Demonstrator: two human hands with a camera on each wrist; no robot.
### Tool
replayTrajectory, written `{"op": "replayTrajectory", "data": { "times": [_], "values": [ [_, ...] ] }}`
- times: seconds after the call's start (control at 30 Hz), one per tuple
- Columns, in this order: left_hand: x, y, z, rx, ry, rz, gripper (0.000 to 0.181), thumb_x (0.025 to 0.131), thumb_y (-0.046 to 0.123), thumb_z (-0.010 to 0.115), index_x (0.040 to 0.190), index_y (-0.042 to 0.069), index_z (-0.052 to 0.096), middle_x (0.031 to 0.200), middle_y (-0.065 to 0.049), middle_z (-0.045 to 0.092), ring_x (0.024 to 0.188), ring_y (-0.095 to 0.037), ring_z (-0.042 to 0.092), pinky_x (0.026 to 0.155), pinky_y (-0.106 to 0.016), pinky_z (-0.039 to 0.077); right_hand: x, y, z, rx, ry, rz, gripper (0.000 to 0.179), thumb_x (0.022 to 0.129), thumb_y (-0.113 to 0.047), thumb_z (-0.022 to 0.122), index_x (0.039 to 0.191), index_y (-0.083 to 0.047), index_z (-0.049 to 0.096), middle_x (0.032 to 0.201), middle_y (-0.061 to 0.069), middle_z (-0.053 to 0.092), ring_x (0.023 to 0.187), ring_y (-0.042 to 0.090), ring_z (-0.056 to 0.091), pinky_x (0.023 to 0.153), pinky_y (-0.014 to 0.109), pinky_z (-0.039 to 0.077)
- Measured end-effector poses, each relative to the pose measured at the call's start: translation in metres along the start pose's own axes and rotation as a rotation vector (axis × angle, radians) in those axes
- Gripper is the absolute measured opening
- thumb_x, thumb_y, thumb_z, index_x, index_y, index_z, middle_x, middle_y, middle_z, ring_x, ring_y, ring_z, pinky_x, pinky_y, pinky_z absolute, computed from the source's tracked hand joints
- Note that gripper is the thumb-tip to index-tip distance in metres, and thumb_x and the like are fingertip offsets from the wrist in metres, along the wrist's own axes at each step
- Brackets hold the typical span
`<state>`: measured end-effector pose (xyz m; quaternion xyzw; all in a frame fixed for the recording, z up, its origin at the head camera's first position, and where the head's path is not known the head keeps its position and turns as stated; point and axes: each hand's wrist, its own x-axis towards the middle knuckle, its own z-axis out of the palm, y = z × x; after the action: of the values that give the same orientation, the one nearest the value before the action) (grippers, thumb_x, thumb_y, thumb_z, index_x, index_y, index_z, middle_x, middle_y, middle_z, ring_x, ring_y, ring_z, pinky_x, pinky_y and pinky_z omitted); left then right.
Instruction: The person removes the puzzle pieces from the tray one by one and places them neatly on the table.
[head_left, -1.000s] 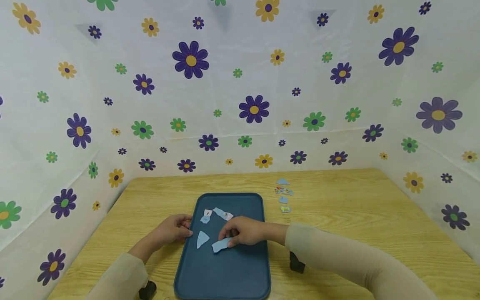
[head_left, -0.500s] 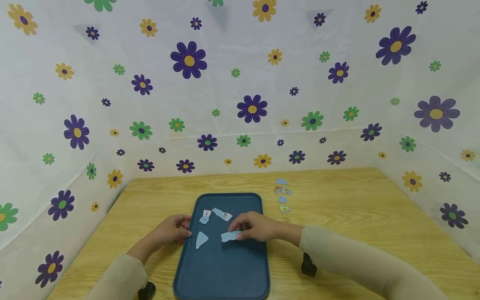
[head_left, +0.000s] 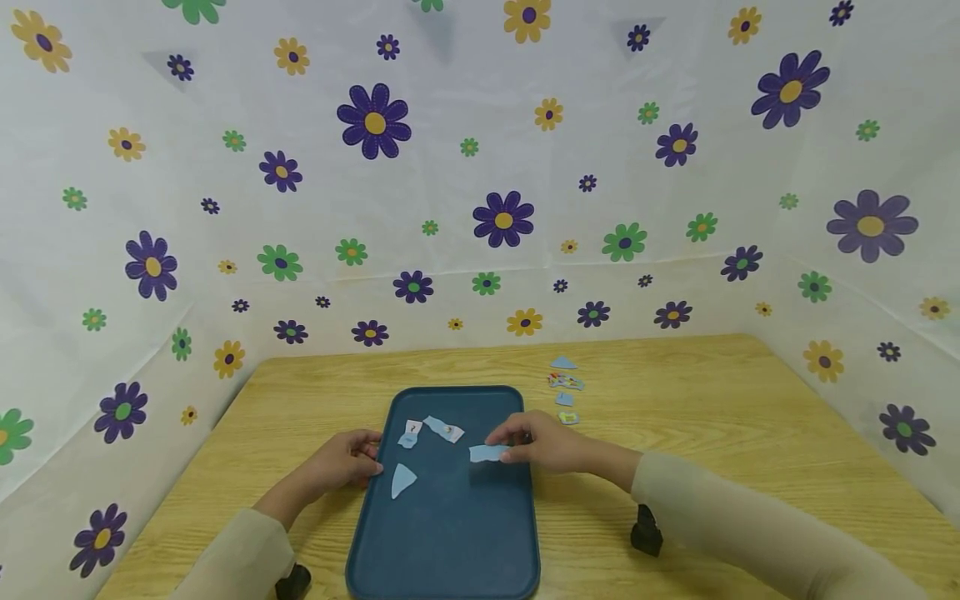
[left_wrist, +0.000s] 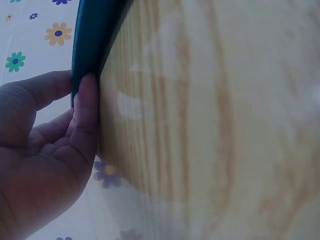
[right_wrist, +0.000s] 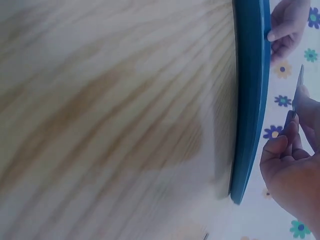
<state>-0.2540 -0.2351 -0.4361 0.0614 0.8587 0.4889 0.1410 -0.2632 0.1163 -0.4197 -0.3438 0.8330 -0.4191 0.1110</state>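
Note:
My right hand (head_left: 546,443) pinches a light blue, wavy-edged flat piece (head_left: 487,453) by its right end, raised over the right half of the dark blue tray (head_left: 442,550). In the right wrist view the piece (right_wrist: 300,80) shows edge-on, between thumb and fingers. My left hand (head_left: 341,462) holds the tray's left edge; in the left wrist view the rim (left_wrist: 92,45) runs between thumb and fingers. Lying on the tray are a pale blue triangular piece (head_left: 402,481), a small piece with a printed white corner (head_left: 410,434) and a longer printed strip (head_left: 444,429).
Beyond the tray's right side, several more pieces lie in a column on the wooden table (head_left: 675,400), among them a triangle (head_left: 564,362) and a colourful printed strip (head_left: 566,382). A flower-patterned cloth (head_left: 450,183) encloses the table at the back and sides.
My right hand has lifted the blue piece off the tray's middle and carried it right and slightly away from me. My left hand stays at the tray's edge.

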Motion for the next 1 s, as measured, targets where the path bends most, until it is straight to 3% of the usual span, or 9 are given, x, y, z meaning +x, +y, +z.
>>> {"op": "replayTrajectory", "data": {
  "times": [0.17, 0.43, 0.6, 1.0],
  "values": [
    [0.0, 0.0, -0.001, 0.007, -0.005, 0.002, 0.049, 0.086, -0.001, 0.067, 0.131, -0.008, 0.051, 0.094, -0.01, 0.054, 0.083, -0.022, 0.054, 0.07, -0.035, 0.053, -0.009, 0.002, -0.009, 0.031, 0.04, 0.02, 0.022, 0.091, -0.006, 0.066, 0.113, -0.007, 0.071, 0.094, -0.001, 0.062, 0.073, 0.018, 0.051, 0.06, 0.026, 0.042],
    [0.002, -0.001, 0.0, -0.008, -0.018, 0.012, 0.05, 0.085, -0.001, 0.068, 0.132, -0.008, 0.05, 0.093, -0.011, 0.054, 0.083, -0.023, 0.054, 0.07, -0.035, 0.053, -0.024, 0.011, -0.023, 0.027, 0.1, 0.047, 0.023, 0.091, -0.008, 0.067, 0.114, -0.006, 0.071, 0.097, 0.0, 0.064, 0.072, 0.018, 0.047, 0.06, 0.025, 0.041],
    [0.003, -0.003, -0.001, -0.021, -0.025, 0.017, 0.051, 0.085, -0.002, 0.067, 0.132, -0.008, 0.05, 0.093, -0.011, 0.053, 0.083, -0.023, 0.053, 0.07, -0.035, 0.053, -0.034, 0.017, -0.032, 0.058, 0.148, 0.089, 0.023, 0.09, -0.005, 0.066, 0.113, -0.003, 0.071, 0.091, 0.002, 0.063, 0.072, 0.019, 0.045, 0.058, 0.024, 0.039],
    [0.003, -0.003, 0.0, -0.016, 0.005, -0.014, 0.049, 0.085, -0.002, 0.067, 0.131, -0.005, 0.052, 0.093, -0.011, 0.053, 0.083, -0.023, 0.054, 0.069, -0.035, 0.052, -0.054, 0.052, -0.053, -0.031, 0.169, 0.128, 0.023, 0.091, -0.005, 0.066, 0.113, -0.002, 0.07, 0.091, 0.002, 0.062, 0.074, 0.018, 0.047, 0.061, 0.025, 0.04]
  ]
}}
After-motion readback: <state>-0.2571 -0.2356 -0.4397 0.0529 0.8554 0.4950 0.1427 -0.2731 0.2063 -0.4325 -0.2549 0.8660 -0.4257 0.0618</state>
